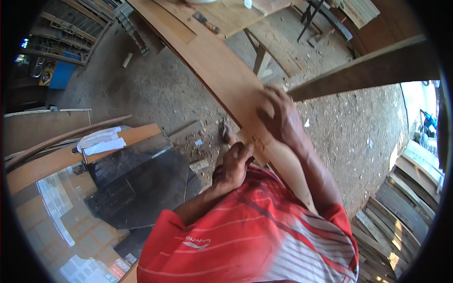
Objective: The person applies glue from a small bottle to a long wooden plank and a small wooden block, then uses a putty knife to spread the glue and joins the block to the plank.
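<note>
Red shirt (212, 236) is nearest; board (222, 75) runs from it twd. table (250, 26). L hand (234, 167) curls at board edge, R hand (283, 115) half bent on top; grips unclear. Weak hold may cause slip, IMO.

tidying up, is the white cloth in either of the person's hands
No, the white cloth lies off to the left; the left hand and right hand are at the wooden board.
</note>
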Tool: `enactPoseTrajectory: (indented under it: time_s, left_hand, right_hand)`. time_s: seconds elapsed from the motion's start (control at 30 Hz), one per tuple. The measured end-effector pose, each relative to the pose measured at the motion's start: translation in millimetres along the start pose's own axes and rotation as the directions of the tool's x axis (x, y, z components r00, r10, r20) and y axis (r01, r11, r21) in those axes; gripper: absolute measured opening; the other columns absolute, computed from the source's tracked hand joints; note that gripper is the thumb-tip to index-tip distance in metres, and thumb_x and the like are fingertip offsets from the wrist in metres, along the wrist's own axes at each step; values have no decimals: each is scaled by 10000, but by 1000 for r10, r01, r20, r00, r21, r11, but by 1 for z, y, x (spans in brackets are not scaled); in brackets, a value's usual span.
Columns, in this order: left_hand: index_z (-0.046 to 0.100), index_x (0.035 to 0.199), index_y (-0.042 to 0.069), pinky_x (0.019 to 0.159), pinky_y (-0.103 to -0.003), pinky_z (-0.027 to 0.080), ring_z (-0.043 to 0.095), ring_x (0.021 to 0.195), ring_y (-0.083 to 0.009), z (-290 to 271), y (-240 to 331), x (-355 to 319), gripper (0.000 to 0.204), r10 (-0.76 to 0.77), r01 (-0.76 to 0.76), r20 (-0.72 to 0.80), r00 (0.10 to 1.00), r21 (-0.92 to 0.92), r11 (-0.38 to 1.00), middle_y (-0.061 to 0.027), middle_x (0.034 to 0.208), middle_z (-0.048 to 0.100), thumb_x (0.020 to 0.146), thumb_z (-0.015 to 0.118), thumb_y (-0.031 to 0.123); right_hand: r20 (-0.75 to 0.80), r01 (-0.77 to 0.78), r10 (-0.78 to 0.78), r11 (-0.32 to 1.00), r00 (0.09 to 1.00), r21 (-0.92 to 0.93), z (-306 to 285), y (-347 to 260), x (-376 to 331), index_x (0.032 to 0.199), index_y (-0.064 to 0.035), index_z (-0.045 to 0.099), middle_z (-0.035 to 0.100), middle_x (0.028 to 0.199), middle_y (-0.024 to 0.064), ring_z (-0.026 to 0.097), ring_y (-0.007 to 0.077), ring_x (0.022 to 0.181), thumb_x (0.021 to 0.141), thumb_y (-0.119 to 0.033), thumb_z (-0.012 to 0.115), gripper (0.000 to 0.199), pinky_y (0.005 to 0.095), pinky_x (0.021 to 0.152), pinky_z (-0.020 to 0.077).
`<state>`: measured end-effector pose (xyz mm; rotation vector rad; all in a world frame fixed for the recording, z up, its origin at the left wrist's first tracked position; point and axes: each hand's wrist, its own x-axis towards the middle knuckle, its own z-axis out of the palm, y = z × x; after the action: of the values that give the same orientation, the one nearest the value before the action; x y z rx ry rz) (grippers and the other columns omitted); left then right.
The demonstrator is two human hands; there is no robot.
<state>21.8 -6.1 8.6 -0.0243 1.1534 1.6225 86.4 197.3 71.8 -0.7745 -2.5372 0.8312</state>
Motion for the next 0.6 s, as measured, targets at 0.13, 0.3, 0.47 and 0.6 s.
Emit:
enactPoseTrajectory:
  time_s: [0.13,0.3,0.47,0.6]
  left_hand:
    - [562,967,64,734,-288,455,525,817,-88,-1,0,-2,301,-44,43,-42,998,-15,999,-5,891,568,1046,689,326]
    - [582,1317,36,977,-416,549,654,1139,-211,-9,-7,-2,359,-89,89,61,994,5,996,-84,1225,657,1064,661,278]
    - [608,1039,43,776,-360,488,551,853,-134,-17,2,-6,234,126,-155,92,988,669,727,-23,930,574,1046,682,265]
    - [608,862,12,638,-285,402,433,699,-76,-10,-9,-4,332,70,-47,-82,994,257,965,21,734,506,1035,704,279]
  right_hand:
    - [7,109,-110,991,994,70,23,16,106,1326,-82,668,706,1194,218,699,381,1066,970,-266,745,407,477,906,551]
    - [-259,219,-208,976,943,12,83,53,223,1061,-9,735,738,940,239,716,418,921,947,-170,683,204,480,814,579]
    - [-139,212,-207,977,968,18,123,78,288,1331,-112,714,733,1115,259,695,428,1093,999,-299,604,397,502,962,549]
    - [37,63,-63,998,997,-8,138,58,304,1268,-108,731,738,1184,229,699,411,1120,1008,-302,559,367,508,950,555]
